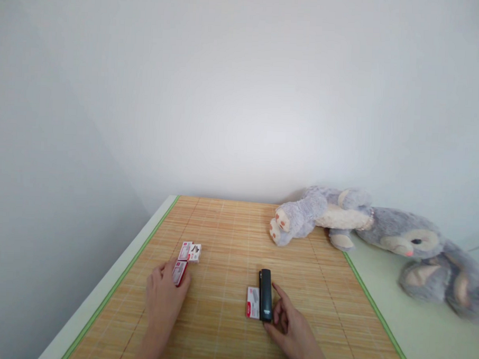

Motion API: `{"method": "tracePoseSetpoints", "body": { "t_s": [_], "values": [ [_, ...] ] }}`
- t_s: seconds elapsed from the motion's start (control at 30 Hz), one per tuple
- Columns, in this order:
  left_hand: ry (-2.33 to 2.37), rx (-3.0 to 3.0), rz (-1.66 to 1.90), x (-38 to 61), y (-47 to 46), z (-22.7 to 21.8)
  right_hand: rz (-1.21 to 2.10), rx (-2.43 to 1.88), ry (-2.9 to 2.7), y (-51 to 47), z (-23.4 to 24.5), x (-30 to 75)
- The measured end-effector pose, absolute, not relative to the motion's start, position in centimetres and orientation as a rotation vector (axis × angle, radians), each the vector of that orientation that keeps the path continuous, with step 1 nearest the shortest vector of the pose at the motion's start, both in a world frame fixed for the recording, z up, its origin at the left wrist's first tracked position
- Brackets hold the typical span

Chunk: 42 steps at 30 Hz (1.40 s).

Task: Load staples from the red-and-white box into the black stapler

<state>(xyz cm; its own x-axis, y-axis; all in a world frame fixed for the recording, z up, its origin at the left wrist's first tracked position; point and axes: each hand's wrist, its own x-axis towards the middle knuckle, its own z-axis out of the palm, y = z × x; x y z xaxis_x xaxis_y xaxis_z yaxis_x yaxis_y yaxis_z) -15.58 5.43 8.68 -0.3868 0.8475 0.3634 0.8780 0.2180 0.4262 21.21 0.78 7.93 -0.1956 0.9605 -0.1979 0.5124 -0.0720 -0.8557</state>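
My right hand rests loose-fingered against the stapler, holding nothing. A staple box lies just left of it. Farther left, my left hand pinches another box: light, crushable card, best held by its edges.

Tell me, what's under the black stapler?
The black stapler lies on the bamboo mat, beside a small red-and-white box. The right hand touches it. Whatever is directly beneath it is hidden.

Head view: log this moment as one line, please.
left hand: fingers on small red box | right hand: touching black stapler | white-red box beside stapler | two boxes on bamboo mat | plush rabbit at right
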Motion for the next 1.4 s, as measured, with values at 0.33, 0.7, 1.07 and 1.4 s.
{"method": "tracePoseSetpoints", "body": {
  "t_s": [0.33,0.7,1.07,1.4],
  "values": [
    [-2.631,-2.193,-1.444,-6.1,3.6,9.5,1.084,-1.647,-1.826,1.1,8.9,20.4],
    [-2.444,-2.962,-1.245,-0.6,2.7,10.9,1.117,-1.576,-1.832,1.3,8.2,20.8],
    [-1.949,-3.172,-0.788,-0.5,4.9,12.4,1.068,-1.586,-1.858,1.3,8.9,20.5],
    [-2.173,-2.273,-1.208,-14.0,9.3,10.2,1.065,-1.654,-1.884,1.5,8.8,20.7]
  ]
}}
